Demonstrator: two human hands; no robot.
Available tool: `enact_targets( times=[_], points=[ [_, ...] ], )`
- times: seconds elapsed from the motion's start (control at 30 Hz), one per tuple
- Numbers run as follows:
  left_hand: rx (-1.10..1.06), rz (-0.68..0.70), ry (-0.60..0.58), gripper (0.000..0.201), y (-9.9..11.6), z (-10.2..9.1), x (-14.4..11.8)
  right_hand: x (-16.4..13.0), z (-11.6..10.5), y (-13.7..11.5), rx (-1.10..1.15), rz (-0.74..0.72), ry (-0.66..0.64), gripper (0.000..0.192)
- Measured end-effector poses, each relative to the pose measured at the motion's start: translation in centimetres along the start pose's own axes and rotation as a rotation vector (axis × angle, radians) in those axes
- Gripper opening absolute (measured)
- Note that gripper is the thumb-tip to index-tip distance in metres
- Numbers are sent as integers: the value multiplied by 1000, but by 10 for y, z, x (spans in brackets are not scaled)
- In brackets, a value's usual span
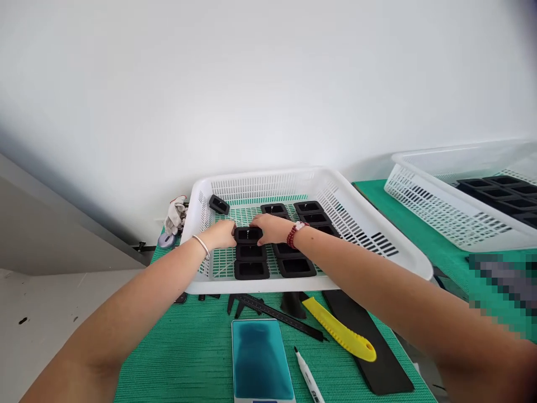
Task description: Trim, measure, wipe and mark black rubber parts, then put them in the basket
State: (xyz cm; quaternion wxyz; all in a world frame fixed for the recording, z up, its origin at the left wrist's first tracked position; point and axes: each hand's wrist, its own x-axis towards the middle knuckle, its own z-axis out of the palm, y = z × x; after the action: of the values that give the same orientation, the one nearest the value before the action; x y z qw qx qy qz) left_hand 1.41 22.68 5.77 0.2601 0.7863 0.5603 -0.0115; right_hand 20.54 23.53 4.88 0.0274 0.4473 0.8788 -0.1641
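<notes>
Inside a white slotted plastic basket (369,240), a black rectangular tray-like piece (248,234) with a hollow middle is gripped from both sides. My left hand (222,234) closes on its left end, and my right hand (268,226) has thumb and fingers around its right end. Below it in the same column lie more such pieces, the nearest one (251,270) close to the basket's front wall. Further columns of them stand to the right, with a front piece (296,267) and a back piece (309,207). One loose piece (219,204) leans tilted in the back left corner.
A second white basket (436,207) with similar black pieces stands at right. On the green mat (184,347) in front lie a black caliper (281,316), a yellow utility knife (339,330), a black slab (381,358), a marker (308,375) and a blue-topped scale (262,358).
</notes>
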Motion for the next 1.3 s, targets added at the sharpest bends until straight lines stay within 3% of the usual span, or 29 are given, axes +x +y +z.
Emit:
enact_targets(
  times=[0.27, 0.47, 0.6, 0.9, 1.3],
  points=[
    [-4, -84, -80, 31, 4, 1, 3, 6, 5, 6, 42, -19, -47, 59],
    [-136, -195, -214, 33, 6, 9, 0, 9, 6, 5, 71, -30, -50, 60],
    [-189, -238, -253, 44, 10, 12, -1, 7, 5, 5, 75, -14, -48, 59],
    [-157, -246, -295, 18, 7, 16, 8, 4, -1, 6, 64, 10, -55, 57],
    [-81, -212, -294, 24, 11, 11, 4, 5, -2, 10, 68, 21, -73, 53]
  ],
)
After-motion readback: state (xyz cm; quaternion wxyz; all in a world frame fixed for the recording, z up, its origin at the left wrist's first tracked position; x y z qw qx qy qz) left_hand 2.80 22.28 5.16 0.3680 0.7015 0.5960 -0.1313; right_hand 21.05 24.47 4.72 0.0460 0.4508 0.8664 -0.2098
